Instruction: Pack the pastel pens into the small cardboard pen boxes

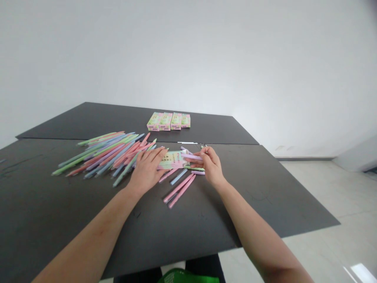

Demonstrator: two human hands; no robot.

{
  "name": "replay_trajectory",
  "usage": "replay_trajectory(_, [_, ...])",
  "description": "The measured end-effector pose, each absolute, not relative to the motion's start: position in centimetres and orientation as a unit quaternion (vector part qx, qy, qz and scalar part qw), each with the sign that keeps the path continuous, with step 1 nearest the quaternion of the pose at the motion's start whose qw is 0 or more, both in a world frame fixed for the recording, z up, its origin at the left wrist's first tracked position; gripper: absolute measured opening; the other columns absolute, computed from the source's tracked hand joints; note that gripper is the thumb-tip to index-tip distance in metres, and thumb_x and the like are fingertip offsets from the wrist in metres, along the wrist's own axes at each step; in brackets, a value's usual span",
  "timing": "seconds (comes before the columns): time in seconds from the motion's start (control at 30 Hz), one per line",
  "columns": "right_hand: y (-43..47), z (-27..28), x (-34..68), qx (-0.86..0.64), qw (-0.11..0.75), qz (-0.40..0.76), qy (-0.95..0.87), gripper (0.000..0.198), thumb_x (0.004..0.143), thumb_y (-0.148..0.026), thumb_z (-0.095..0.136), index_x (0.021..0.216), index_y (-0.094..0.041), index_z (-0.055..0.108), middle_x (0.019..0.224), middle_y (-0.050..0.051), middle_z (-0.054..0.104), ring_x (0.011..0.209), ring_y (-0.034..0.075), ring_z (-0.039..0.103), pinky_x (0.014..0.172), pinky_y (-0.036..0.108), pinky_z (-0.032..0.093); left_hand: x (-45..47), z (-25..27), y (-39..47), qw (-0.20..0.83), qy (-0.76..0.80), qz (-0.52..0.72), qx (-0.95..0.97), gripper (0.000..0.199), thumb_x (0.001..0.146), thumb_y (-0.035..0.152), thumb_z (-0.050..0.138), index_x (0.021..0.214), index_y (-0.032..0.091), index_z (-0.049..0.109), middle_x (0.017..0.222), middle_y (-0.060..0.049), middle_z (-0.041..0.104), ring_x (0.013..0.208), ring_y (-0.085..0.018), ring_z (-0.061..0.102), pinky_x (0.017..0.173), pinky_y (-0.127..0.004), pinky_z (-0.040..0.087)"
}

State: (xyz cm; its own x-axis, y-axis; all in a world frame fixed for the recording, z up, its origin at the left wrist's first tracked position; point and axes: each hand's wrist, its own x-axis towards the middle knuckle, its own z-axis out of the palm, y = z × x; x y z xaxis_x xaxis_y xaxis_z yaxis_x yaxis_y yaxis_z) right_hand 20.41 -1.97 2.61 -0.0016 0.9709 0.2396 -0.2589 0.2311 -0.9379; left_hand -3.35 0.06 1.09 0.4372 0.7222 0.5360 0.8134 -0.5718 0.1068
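Left hand (149, 166) is gripping a box (172, 160), likely light, crushable, best held edgewise; right hand (212, 165) is pinching a pen (193, 157) beside it.

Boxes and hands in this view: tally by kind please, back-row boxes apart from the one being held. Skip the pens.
Back-row boxes: 4
Held box: 1
Hands, left hand and right hand: 2
Total: 7
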Motion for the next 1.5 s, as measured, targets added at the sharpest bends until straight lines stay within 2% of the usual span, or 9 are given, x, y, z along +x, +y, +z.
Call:
replay_trajectory(0.17, [-1.7, 2.8, 19.9, -0.394, 0.601, 0.472, -0.511, 0.036, 0.082, -0.052, 0.066, 0.089, -0.022, 0.048, 0.085, -0.002, 0.058, 0.079, 0.019, 0.074, 0.059, 0.026, 0.061, -3.4, 1.0, 0.2, 0.086, -0.457, -0.278, -0.841, 0.057, 0.082, 0.033, 0.064, 0.135, 0.019, 0.048, 0.138, -0.013, 0.056, 0.124, -0.033, 0.05, 0.103, -0.05, 0.033])
replay_trajectory(0.37, [-1.4, 2.0, 20.3, -0.429, 0.58, 0.388, -0.574, 0.033, 0.088, -0.053, 0.057, 0.089, -0.023, 0.045, 0.07, -0.004, 0.057, 0.071, 0.018, 0.073, 0.056, 0.025, 0.058, -3.3, 1.1, 0.1, 0.085, -0.441, -0.279, -0.849, 0.054, 0.083, 0.029, 0.062, 0.134, 0.02, 0.05, 0.137, -0.013, 0.057, 0.124, -0.033, 0.051, 0.102, -0.051, 0.034])
replay_trajectory(0.5, [-1.3, 1.8, 20.8, -0.44, 0.562, 0.375, -0.591, 0.03, 0.09, -0.051, 0.055, 0.087, -0.023, 0.046, 0.071, -0.004, 0.056, 0.07, 0.016, 0.071, 0.06, 0.027, 0.057, -3.2, 1.3, 0.0, 0.081, -0.436, -0.278, -0.852, 0.053, 0.082, 0.027, 0.062, 0.134, 0.02, 0.05, 0.138, -0.013, 0.056, 0.124, -0.033, 0.051, 0.102, -0.051, 0.034])
replay_trajectory(0.67, [-1.3, 1.9, 21.5, -0.432, 0.545, 0.37, -0.616, 0.013, 0.089, -0.034, 0.054, 0.085, -0.022, 0.052, 0.064, -0.005, 0.051, 0.063, 0.013, 0.059, 0.072, 0.032, 0.055, -3.3, 1.2, 0.0, 0.087, -0.435, -0.28, -0.852, 0.053, 0.083, 0.028, 0.062, 0.134, 0.019, 0.05, 0.137, -0.013, 0.056, 0.124, -0.033, 0.051, 0.102, -0.051, 0.033])
replay_trajectory(0.8, [-1.3, 1.9, 21.8, -0.411, 0.553, 0.402, -0.603, 0.002, 0.084, -0.023, 0.053, 0.086, -0.022, 0.052, 0.063, -0.006, 0.051, 0.067, 0.014, 0.061, 0.076, 0.033, 0.054, -3.2, 1.2, 0.1, 0.092, -0.435, -0.28, -0.851, 0.052, 0.084, 0.029, 0.061, 0.134, 0.019, 0.049, 0.137, -0.013, 0.057, 0.124, -0.032, 0.051, 0.101, -0.05, 0.034])
replay_trajectory(0.87, [-1.2, 2.0, 21.7, -0.411, 0.559, 0.413, -0.59, 0.005, 0.084, -0.025, 0.055, 0.086, -0.022, 0.052, 0.062, -0.006, 0.052, 0.069, 0.015, 0.064, 0.075, 0.033, 0.054, -3.2, 1.2, 0.1, 0.094, -0.434, -0.278, -0.852, 0.052, 0.084, 0.029, 0.06, 0.134, 0.02, 0.048, 0.137, -0.013, 0.056, 0.124, -0.032, 0.051, 0.101, -0.05, 0.033])
replay_trajectory(1.03, [-1.2, 2.2, 21.3, -0.401, 0.566, 0.433, -0.576, 0.024, 0.083, -0.038, 0.066, 0.092, -0.022, 0.052, 0.075, 0.0, 0.069, 0.079, 0.018, 0.071, 0.073, 0.032, 0.056, -3.3, 1.3, 0.0, 0.094, -0.435, -0.277, -0.852, 0.051, 0.084, 0.027, 0.06, 0.134, 0.019, 0.049, 0.137, -0.013, 0.056, 0.124, -0.032, 0.05, 0.1, -0.049, 0.034])
replay_trajectory(1.17, [-0.9, 1.8, 21.1, -0.398, 0.576, 0.441, -0.562, 0.034, 0.078, -0.047, 0.071, 0.092, -0.023, 0.051, 0.075, 0.0, 0.071, 0.08, 0.019, 0.073, 0.074, 0.034, 0.059, -3.2, 1.3, -0.1, 0.089, -0.434, -0.28, -0.852, 0.052, 0.083, 0.026, 0.061, 0.134, 0.019, 0.049, 0.137, -0.013, 0.057, 0.125, -0.032, 0.05, 0.102, -0.051, 0.033])
replay_trajectory(1.5, [-0.9, 1.7, 21.4, -0.397, 0.559, 0.442, -0.579, 0.029, 0.085, -0.049, 0.064, 0.096, -0.022, 0.061, 0.078, 0.002, 0.072, 0.08, 0.018, 0.07, 0.076, 0.035, 0.059, -3.2, 1.2, -0.1, 0.088, -0.436, -0.275, -0.852, 0.053, 0.084, 0.027, 0.06, 0.135, 0.021, 0.048, 0.137, -0.013, 0.057, 0.125, -0.032, 0.05, 0.103, -0.051, 0.032])
